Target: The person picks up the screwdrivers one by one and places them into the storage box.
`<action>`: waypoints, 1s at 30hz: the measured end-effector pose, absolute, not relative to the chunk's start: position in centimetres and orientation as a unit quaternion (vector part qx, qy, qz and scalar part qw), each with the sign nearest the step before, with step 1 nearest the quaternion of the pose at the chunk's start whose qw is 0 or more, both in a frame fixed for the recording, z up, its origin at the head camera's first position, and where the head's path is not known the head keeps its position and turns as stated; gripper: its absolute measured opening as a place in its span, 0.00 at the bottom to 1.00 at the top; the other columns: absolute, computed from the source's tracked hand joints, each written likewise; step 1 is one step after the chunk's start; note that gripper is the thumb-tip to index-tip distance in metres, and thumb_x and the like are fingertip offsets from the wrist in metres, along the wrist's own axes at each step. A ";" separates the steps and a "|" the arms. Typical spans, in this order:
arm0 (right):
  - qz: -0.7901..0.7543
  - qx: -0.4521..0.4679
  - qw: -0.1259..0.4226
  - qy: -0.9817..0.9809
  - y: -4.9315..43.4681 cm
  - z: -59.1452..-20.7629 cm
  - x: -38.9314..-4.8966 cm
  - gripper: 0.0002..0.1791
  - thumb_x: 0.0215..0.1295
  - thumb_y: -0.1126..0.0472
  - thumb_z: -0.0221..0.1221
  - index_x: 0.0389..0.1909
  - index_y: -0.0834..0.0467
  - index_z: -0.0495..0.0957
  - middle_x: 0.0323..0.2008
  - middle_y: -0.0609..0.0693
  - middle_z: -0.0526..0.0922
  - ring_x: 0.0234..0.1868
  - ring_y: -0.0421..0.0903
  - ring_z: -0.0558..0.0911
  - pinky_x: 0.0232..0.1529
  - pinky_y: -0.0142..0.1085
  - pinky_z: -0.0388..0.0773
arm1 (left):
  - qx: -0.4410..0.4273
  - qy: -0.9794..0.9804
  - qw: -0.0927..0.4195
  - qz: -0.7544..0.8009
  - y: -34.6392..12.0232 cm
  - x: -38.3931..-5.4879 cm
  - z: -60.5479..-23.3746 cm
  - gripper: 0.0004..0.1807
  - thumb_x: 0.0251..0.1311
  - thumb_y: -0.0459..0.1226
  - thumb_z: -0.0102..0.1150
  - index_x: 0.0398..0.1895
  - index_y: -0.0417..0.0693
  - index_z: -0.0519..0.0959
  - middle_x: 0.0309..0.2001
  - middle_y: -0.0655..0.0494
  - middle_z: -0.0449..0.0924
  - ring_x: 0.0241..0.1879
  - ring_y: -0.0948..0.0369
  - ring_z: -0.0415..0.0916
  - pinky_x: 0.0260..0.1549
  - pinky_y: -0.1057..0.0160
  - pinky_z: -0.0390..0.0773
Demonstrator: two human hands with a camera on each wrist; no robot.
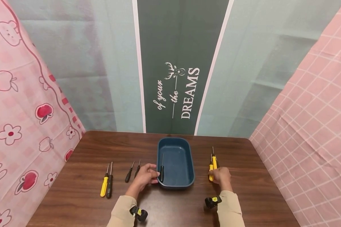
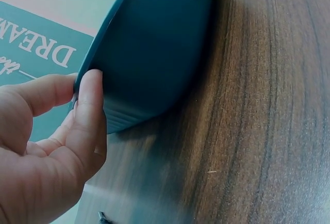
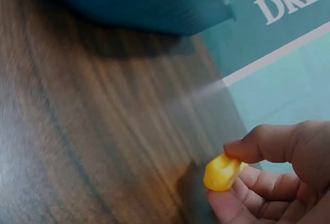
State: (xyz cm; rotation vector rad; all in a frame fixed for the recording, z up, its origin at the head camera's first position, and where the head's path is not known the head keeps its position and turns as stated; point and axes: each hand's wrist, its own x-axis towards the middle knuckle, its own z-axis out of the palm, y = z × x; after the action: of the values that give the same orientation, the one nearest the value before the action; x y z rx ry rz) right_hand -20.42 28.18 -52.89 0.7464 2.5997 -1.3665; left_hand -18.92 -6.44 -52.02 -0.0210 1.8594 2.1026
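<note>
A dark blue rectangular tray (image 1: 177,186) stands on the table, with a black-handled screwdriver (image 1: 162,173) lying inside along its left wall. My left hand (image 1: 145,176) pinches the tray's left rim between thumb and fingers, as the left wrist view shows. Right of the tray, my right hand (image 1: 222,176) holds a yellow-handled screwdriver (image 1: 211,173) between thumb and fingers. In the right wrist view only the yellow handle end (image 3: 221,173) shows. Beside it, another yellow-handled screwdriver (image 1: 214,161) points away from me; a dark handle next to it is partly hidden by the hand.
At the left of the brown table (image 1: 82,189) lie a yellow-handled screwdriver (image 1: 104,185) and a longer black one (image 1: 109,186). Two small black screwdrivers, one at the left (image 1: 129,174) and one partly behind my left hand (image 1: 137,168), lie nearer the tray. Curtains hang around the table.
</note>
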 end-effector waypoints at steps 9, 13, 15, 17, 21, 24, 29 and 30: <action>-0.510 0.253 0.059 0.820 27.7 -53.0 -20.2 0.14 0.52 0.70 0.60 0.36 0.76 0.72 0.28 0.62 0.72 0.23 0.49 0.77 0.24 0.39 0.82 | -0.003 0.653 0.169 0.738 -6.6 -18.1 -50.4 0.25 0.55 0.22 0.54 0.55 0.21 0.60 0.31 0.43 0.73 0.25 0.58 0.73 0.29 0.60 0.82; -0.545 0.238 0.062 0.801 27.3 -52.7 -19.6 0.11 0.52 0.73 0.58 0.35 0.77 0.73 0.26 0.60 0.73 0.22 0.47 0.76 0.23 0.37 0.81 | -0.002 0.655 0.171 0.736 -6.7 -18.4 -51.2 0.25 0.54 0.22 0.54 0.55 0.21 0.60 0.31 0.42 0.72 0.25 0.58 0.73 0.28 0.59 0.82; -0.564 0.227 0.066 0.791 27.1 -52.4 -19.4 0.11 0.53 0.74 0.57 0.36 0.78 0.73 0.26 0.59 0.73 0.21 0.46 0.76 0.23 0.36 0.81 | -0.003 0.655 0.171 0.736 -6.6 -18.6 -51.9 0.26 0.54 0.22 0.55 0.55 0.21 0.60 0.31 0.43 0.72 0.24 0.58 0.73 0.27 0.60 0.82; -0.578 0.216 0.072 0.784 26.9 -52.0 -19.3 0.11 0.54 0.75 0.56 0.37 0.78 0.72 0.26 0.59 0.73 0.21 0.46 0.76 0.22 0.35 0.81 | -0.004 0.654 0.169 0.738 -6.5 -18.9 -52.6 0.26 0.54 0.23 0.56 0.55 0.22 0.60 0.30 0.44 0.73 0.23 0.59 0.73 0.26 0.61 0.82; -0.594 0.200 0.081 0.775 26.5 -51.4 -19.2 0.10 0.57 0.75 0.55 0.39 0.77 0.71 0.27 0.59 0.73 0.23 0.46 0.76 0.23 0.35 0.81 | -0.009 0.654 0.165 0.738 -6.4 -19.2 -53.4 0.26 0.53 0.24 0.58 0.55 0.25 0.61 0.30 0.45 0.73 0.23 0.60 0.73 0.25 0.62 0.81; -0.598 0.188 0.082 0.775 26.2 -50.8 -19.2 0.10 0.57 0.74 0.55 0.39 0.76 0.70 0.26 0.58 0.74 0.22 0.46 0.76 0.23 0.36 0.81 | -0.008 0.656 0.162 0.737 -6.3 -19.3 -53.4 0.26 0.53 0.24 0.58 0.55 0.25 0.62 0.30 0.45 0.73 0.23 0.60 0.73 0.25 0.62 0.81; -0.599 0.175 0.087 0.776 25.8 -50.0 -19.2 0.12 0.57 0.73 0.56 0.41 0.76 0.71 0.26 0.58 0.75 0.22 0.46 0.77 0.25 0.39 0.81 | -0.005 0.659 0.162 0.735 -6.3 -19.4 -53.3 0.26 0.54 0.24 0.58 0.55 0.25 0.61 0.30 0.46 0.73 0.23 0.60 0.73 0.25 0.62 0.82; -0.601 0.172 0.089 0.775 25.7 -49.8 -19.1 0.12 0.58 0.73 0.56 0.41 0.76 0.71 0.27 0.59 0.75 0.23 0.46 0.77 0.26 0.39 0.82 | -0.006 0.658 0.163 0.735 -6.3 -19.4 -53.3 0.26 0.54 0.24 0.58 0.55 0.25 0.61 0.30 0.46 0.73 0.23 0.60 0.73 0.25 0.62 0.81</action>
State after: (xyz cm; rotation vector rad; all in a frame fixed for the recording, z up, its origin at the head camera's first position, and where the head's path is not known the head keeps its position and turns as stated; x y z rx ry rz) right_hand -19.14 25.74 -49.80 0.5121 2.3070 -1.7883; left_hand -19.36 -6.35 -53.30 -0.0160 1.8781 2.0954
